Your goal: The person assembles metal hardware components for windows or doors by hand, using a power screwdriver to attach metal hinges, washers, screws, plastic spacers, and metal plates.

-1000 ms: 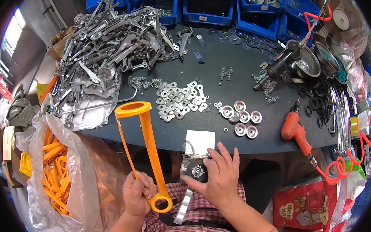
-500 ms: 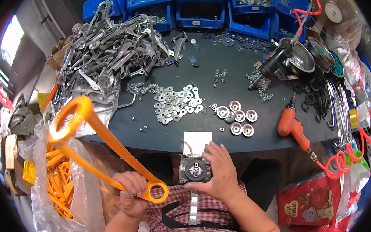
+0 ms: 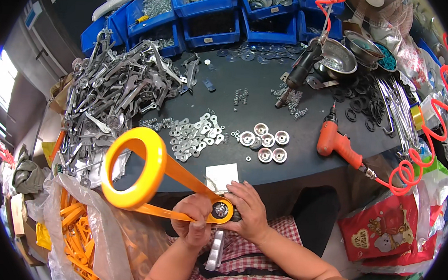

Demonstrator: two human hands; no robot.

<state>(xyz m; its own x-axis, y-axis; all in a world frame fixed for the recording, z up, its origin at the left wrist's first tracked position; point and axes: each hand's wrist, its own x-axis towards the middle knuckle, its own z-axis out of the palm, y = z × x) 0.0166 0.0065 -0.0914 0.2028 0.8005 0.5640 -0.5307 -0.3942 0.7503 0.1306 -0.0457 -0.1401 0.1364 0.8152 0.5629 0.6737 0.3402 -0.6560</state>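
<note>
A: Where is the piece sitting?

B: Low and centre, over the lap, in front of the dark worktable [image 3: 305,160]. It is an orange plastic handle frame [image 3: 152,179]: a big ring at one end and two flat arms that meet at a small round hub.

A: Which way does its long axis run?

B: From the hub near the hands up and out to the person's left, with the ring toward the heap of grey metal stampings [image 3: 114,89].

A: And the hands?

B: The left hand [image 3: 194,225] is closed on the frame just beside the hub. The right hand [image 3: 250,211] curls narrowly over a small dark metal disc part [image 3: 221,209] seated at the hub. Both touch that end; the right is nearer the disc.

A: Anything else close?

B: A white paper square [image 3: 222,175] on the table edge and a clear bag of orange plastic pieces [image 3: 77,233] at the left.
</note>
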